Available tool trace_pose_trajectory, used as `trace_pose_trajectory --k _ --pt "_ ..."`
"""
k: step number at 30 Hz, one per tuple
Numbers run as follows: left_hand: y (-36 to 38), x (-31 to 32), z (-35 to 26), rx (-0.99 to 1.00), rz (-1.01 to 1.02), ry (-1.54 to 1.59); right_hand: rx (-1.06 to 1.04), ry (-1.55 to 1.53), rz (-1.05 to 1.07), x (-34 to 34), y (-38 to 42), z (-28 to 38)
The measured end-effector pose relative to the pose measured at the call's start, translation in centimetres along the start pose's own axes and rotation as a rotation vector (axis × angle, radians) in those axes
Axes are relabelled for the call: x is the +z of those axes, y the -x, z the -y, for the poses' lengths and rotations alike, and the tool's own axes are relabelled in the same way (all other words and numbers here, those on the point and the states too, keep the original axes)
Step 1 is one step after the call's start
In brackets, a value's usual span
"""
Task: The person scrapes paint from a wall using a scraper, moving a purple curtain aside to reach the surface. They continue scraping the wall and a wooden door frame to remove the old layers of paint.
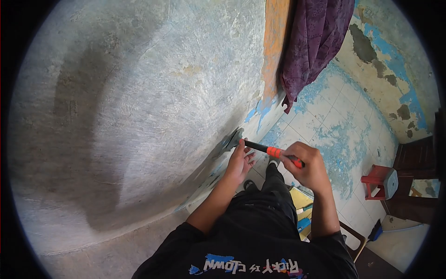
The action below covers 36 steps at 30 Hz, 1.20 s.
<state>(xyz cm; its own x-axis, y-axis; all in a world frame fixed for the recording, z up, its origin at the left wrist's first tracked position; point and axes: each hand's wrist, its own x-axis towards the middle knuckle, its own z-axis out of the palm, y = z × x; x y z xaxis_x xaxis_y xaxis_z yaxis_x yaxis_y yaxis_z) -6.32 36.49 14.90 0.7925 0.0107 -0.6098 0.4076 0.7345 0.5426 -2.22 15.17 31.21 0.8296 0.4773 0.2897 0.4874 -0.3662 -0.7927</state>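
Observation:
My right hand (pixel 305 165) is closed around the red-and-black handle of a long scraper (pixel 260 147). The tool points left toward the grey, worn wall (pixel 186 93). Close to its head, my left hand (pixel 239 163) has thumb and forefinger at the black shaft, while its other fingers hang loosely apart. The head meets the wall low down, by a dark, rough patch (pixel 231 141); I cannot make out the blade's edge there.
A purple curtain (pixel 313 46) hangs beyond the wall's orange-painted edge (pixel 275 51). Blue paint flakes litter the tiled floor (pixel 341 135). To the right stand a red stool (pixel 380 182) and a blue broom (pixel 375 231). A yellow item (pixel 301 200) is beside my legs.

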Motion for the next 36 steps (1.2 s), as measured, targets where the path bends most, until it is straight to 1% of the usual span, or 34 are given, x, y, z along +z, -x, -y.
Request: trace_pose_trajectory --k 2,3,5,8,9,12,15,16,19,21,25,28,31,36 --pt "0.3 0.7 -0.3 0.054 0.059 0.017 -0.047 -0.011 -0.025 -0.3 0.6 0.8" --pt "0.6 1.0 -0.4 0.078 0.083 0.029 -0.029 -0.029 -0.027 -0.2 0.8 0.5" --pt "-0.1 0.4 -0.1 0.058 0.073 0.032 -0.004 -0.059 -0.028 -0.5 0.6 -0.1" --pt "-0.7 0.3 0.3 0.027 0.051 0.037 -0.043 0.0 -0.003 -0.3 0.2 -1.1" --pt "-0.6 0.7 0.1 0.011 0.039 0.037 -0.053 0.008 0.019 -0.6 0.1 -0.2" --pt "-0.2 1.1 -0.1 0.07 0.084 0.05 -0.01 -0.024 -0.022 -0.7 0.1 -0.4" --pt "-0.7 0.9 0.1 0.028 0.029 0.049 0.014 -0.026 -0.006 -1.1 -0.4 -1.4" --pt "-0.8 1.2 -0.2 0.04 0.043 0.055 0.029 -0.025 -0.004 -1.3 -0.6 -1.5" --pt "-0.3 1.7 -0.6 0.053 0.076 0.071 -0.031 -0.05 -0.057 -1.7 -0.3 -0.3" --pt "-0.5 1.9 -0.7 0.06 0.095 0.08 0.003 -0.059 -0.043 -1.4 -0.5 -1.3" --pt "-1.5 1.6 -0.6 0.003 0.107 0.014 0.0 -0.015 -0.032 -2.3 -0.4 -2.0" --pt "-0.9 2.5 -0.8 0.035 0.104 0.062 -0.027 -0.04 -0.098 -1.9 0.0 -1.5" --pt "-1.6 2.2 -0.6 0.05 0.053 -0.016 0.075 -0.056 -0.057 -2.2 -0.3 -2.9" --pt "-1.5 2.4 -0.2 0.009 0.076 0.059 0.008 -0.058 -0.055 -2.1 -0.2 -2.7"
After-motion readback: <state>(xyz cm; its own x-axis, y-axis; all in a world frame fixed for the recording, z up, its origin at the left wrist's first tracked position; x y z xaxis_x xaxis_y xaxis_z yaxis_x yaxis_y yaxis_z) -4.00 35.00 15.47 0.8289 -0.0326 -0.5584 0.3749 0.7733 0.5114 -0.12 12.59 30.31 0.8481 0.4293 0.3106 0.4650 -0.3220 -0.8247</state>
